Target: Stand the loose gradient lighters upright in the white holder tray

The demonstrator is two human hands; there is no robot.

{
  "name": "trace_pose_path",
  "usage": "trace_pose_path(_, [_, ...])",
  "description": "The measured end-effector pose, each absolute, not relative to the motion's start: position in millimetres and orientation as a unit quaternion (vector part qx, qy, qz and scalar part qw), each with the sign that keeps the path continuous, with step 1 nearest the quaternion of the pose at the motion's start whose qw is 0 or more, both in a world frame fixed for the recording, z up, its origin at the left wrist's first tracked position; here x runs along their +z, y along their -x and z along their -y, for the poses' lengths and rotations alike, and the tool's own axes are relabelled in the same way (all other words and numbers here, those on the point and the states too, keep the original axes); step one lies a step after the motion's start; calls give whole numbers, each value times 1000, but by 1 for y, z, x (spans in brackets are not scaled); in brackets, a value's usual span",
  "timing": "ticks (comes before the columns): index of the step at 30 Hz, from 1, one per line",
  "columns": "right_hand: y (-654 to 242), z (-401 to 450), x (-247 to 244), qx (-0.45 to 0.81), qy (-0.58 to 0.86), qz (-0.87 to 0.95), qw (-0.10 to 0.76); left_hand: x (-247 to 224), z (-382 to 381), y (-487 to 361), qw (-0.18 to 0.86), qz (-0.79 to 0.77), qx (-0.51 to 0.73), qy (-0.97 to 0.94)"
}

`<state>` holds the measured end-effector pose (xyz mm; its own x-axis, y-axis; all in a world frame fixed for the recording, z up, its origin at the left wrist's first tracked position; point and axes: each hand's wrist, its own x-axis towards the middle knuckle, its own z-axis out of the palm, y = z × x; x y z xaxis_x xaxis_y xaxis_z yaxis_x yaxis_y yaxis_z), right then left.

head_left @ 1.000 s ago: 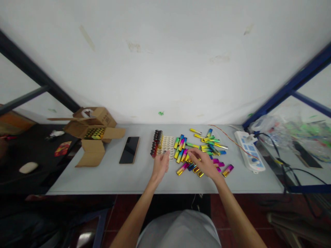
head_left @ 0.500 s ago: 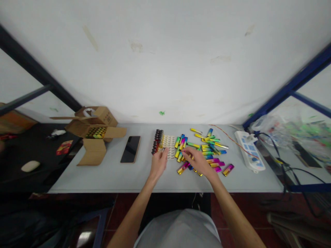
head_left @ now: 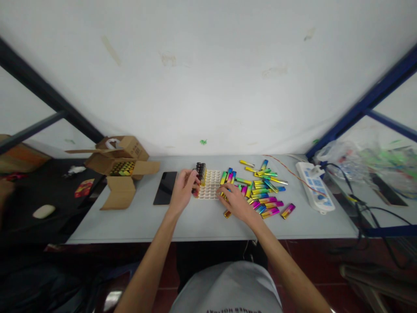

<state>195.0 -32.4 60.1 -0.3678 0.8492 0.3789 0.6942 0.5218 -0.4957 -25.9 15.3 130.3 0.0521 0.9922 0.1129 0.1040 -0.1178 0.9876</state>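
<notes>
A white tray with rows of holes (head_left: 213, 176) lies on the table, with small dark-topped tubes (head_left: 201, 167) standing in its left rows. My left hand (head_left: 181, 191) is at the tray's left side, its fingers curled round some of the dark-topped tubes and hiding them in part. At the tray's right edge is my right hand (head_left: 233, 199), fingers bent and a little apart, the tips touching or just over the edge; nothing shows between them. Shiny colour-gradient flat cases, lighter-like (head_left: 265, 191), lie in a loose pile right of the tray, partly under my right hand.
A black phone (head_left: 165, 188) lies left of the tray. Beyond it stands an open cardboard box (head_left: 122, 187) holding several yellow, dark-topped pieces. At the right are a white power strip (head_left: 312, 187) with cables and a clear plastic bag (head_left: 342, 161). Blue frame posts flank the table.
My left hand has moved left from the tray's middle to the dark-topped tubes. My right hand has moved left from the pile of cases to the tray's right edge.
</notes>
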Motion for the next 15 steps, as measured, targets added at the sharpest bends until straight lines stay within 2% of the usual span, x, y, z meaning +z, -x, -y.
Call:
trace_pose_path(3, [-195,32,61,102,469,826,295,132,-22,29,319,-502,476,-648])
trace_pose_path(5, [-194,33,60,92,465,831,290,130,-24,30,272,-496,451,-690])
trace_pose_path(15, [-188,37,53,100,458,851,238,116,-43,60,183,-410,242,-860])
